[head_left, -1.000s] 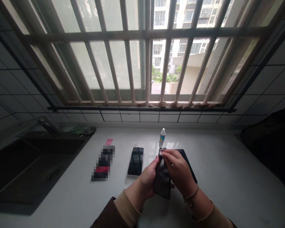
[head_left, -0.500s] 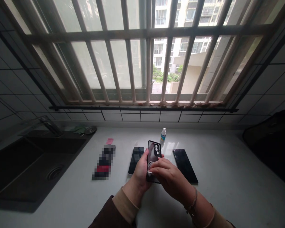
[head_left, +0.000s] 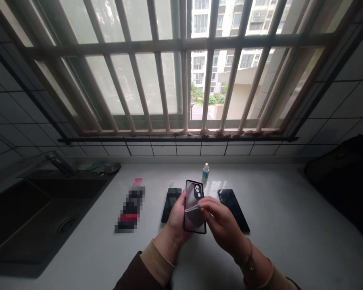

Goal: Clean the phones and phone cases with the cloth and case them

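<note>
My left hand (head_left: 176, 219) grips a dark phone case (head_left: 194, 197) by its left edge and holds it upright over the counter, camera cut-outs at the top. My right hand (head_left: 222, 223) pinches a small pale wipe (head_left: 194, 208) against the inner face of the case. Behind the left hand a phone (head_left: 169, 199) lies flat on the counter. A second dark phone (head_left: 233, 208) lies just right of the hands.
A small white bottle (head_left: 205, 172) stands near the tiled wall. A pink slip (head_left: 137, 181) and a blurred dark item (head_left: 130, 210) lie to the left. The dark sink (head_left: 33, 217) with its tap (head_left: 59, 161) fills the left side. A black bag (head_left: 347, 181) sits at right.
The case went from tilted low over the right phone to upright and further left. My right hand's wipe moved from the case's top edge down to its middle.
</note>
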Demonstrator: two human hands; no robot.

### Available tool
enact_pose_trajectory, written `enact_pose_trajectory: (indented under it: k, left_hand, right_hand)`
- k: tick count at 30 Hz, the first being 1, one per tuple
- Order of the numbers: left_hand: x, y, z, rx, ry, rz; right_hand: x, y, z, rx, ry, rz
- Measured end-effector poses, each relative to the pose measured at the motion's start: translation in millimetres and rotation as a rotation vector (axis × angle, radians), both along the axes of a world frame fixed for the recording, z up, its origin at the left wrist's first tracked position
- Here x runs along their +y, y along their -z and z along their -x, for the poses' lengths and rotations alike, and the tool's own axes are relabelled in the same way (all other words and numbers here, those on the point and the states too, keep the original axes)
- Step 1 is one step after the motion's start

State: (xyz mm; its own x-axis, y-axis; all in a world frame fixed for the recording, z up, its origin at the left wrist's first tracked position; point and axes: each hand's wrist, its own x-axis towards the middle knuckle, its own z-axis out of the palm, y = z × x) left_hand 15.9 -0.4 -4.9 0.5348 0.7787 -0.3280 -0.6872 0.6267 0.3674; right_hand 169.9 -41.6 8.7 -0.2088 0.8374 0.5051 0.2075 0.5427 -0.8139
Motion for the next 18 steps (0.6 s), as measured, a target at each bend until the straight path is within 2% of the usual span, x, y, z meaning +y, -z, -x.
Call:
enact_pose_trajectory:
  k: [4, 6, 8, 10, 14, 18]
  left_hand:
    - [-5.6, -1.0, -5.1, 0.119, 0.007, -0.045]
    - [-9.0, -0.4, -6.8, 0.184, 0.0, -0.077]
    - [-12.7, 0.1, -8.1, 0.229, -0.003, -0.141]
    - [-17.0, 0.7, -9.2, 0.266, 0.022, -0.26]
    - [-24.9, 4.1, -11.7, 0.419, 0.095, -0.52]
    - [-25.8, 9.9, -11.5, 0.58, 0.098, -0.669]
  right_hand:
    - [6.2, 2.9, -13.4, 0.204, 0.356, 0.177]
    - [8.3, 4.8, -19.2, 0.225, 0.541, 0.153]
    - [10.0, 6.2, -22.9, 0.197, 0.648, 0.097]
    - [11.9, 7.8, -23.8, 0.165, 0.657, 0.102]
    - [15.7, 14.4, -20.0, 0.166, 0.526, 0.271]
    - [15.6, 18.6, -16.3, 0.213, 0.455, 0.313]
